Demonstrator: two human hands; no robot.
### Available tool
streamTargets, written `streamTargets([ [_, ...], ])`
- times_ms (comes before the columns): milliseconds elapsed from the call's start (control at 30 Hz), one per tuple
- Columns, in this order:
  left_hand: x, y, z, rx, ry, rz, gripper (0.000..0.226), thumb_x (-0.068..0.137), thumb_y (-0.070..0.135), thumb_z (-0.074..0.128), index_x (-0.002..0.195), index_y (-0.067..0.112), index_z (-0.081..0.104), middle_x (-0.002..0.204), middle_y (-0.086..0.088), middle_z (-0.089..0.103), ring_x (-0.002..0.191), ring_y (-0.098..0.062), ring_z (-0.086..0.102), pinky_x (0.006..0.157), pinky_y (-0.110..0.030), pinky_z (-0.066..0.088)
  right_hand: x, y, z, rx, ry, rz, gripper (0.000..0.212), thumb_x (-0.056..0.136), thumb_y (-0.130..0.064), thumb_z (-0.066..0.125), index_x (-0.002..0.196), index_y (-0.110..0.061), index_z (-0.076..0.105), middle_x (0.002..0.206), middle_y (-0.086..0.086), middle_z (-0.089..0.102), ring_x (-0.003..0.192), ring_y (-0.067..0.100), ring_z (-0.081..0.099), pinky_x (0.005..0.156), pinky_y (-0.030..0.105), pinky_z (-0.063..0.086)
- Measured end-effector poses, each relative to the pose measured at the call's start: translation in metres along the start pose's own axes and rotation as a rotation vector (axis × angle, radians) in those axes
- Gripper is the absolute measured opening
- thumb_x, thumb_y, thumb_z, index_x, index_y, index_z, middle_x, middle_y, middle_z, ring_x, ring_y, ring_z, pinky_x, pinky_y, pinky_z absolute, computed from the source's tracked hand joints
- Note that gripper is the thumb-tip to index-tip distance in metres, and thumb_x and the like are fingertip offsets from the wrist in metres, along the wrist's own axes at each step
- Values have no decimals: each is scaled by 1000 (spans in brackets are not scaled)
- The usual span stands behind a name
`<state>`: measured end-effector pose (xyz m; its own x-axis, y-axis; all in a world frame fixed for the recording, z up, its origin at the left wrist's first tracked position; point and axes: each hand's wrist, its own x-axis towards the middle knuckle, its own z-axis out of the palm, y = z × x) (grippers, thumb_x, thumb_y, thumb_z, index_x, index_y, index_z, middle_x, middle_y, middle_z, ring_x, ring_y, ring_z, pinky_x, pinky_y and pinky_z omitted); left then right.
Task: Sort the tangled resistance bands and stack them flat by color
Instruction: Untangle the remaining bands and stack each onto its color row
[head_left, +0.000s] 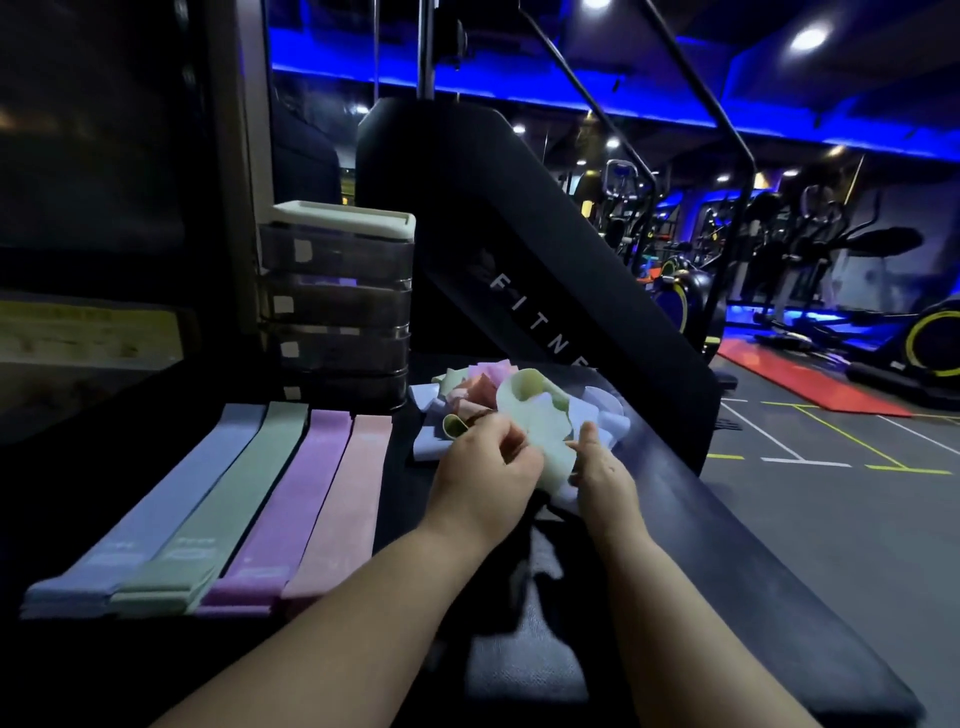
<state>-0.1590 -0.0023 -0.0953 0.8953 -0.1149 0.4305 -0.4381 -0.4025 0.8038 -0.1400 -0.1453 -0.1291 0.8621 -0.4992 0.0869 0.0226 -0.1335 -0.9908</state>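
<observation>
Midway: showing blue stack (156, 509), green stack (228, 509), purple stack (296, 504) and pink stack (345, 499) lying flat, side by side, on the dark surface (400, 452); gripping a pale green band (545, 436) with left hand (485, 467) and right hand (605, 467), both clamped on it, just above the tangled pile (483, 387); leaving that pile unsorted.

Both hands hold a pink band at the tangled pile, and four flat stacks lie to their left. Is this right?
No: the head view shows the left hand and right hand holding a pale green band, not pink. The pile and four stacks are right.
</observation>
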Motion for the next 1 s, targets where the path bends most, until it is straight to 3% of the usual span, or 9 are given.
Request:
streamTargets([
  [67,-13,3,-5,-14,-57,7,16,85,22,58,72,18,50,67,7,54,65,-10,48,58,-21,38,-4,-6,2,181,-58,122,46,100,-51,38,98,-15,67,94,10,72,80,18,66,59,25,49],
  [233,-43,-3,-6,-43,-218,-15,14,67,37,52,62,26,47,55,12,49,56,-9,41,55,-25,34,-18,3,-14,299,-228,159,38,96,-46,51,106,-13,67,99,12,74,93,26,69,93,44,52],
  [300,-51,-7,-6,-24,-264,-15,11,65,39,50,65,28,48,56,13,49,56,-9,40,54,-25,35,-27,4,-22,401,-321,202,33,97,-33,54,105,-6,69,101,15,73,93,29,70,89,42,53],
  [433,-61,-14,-11,33,-307,-45,13,68,38,53,71,29,45,61,13,50,58,-7,42,58,-27,37,-35,13,-27,387,-302,107,30,84,-6,65,111,8,64,99,30,68,85,38,67,76,44,56],
  [533,-66,-23,-16,93,-333,-72,19,63,38,51,79,31,45,63,11,50,57,-6,42,57,-25,36,-42,16,-34,362,-310,59,40,72,-9,67,110,5,65,105,37,64,87,41,65,83,52,51],
  [733,-75,-37,-27,113,-459,-107,13,67,30,56,76,35,64,62,14,58,52,1,47,55,-15,36,-52,19,-63,-246,-262,-21,6,82,-15,73,88,-15,70,71,4,72,60,17,64,60,33,55],
  [833,-75,-39,-32,120,-453,-102,4,80,26,65,76,27,67,62,13,60,52,3,48,54,-12,37,-57,4,-84,-359,-401,41,13,84,-17,73,83,-9,62,61,2,64,48,11,56,42,18,35],
  [900,-74,-42,-31,124,-417,-78,19,86,40,65,78,23,65,62,12,58,54,2,47,54,-13,37,-62,-3,-96,-517,-470,93,18,86,-20,72,79,-11,58,56,1,59,42,8,50,39,15,32],
  [1000,-73,-48,-26,89,-372,-79,11,92,38,60,84,30,60,66,13,60,58,2,49,66,-21,43,-59,-4,-107,-931,-349,74,39,76,-47,74,61,-16,57,44,-6,53,41,9,45,46,20,34],
])
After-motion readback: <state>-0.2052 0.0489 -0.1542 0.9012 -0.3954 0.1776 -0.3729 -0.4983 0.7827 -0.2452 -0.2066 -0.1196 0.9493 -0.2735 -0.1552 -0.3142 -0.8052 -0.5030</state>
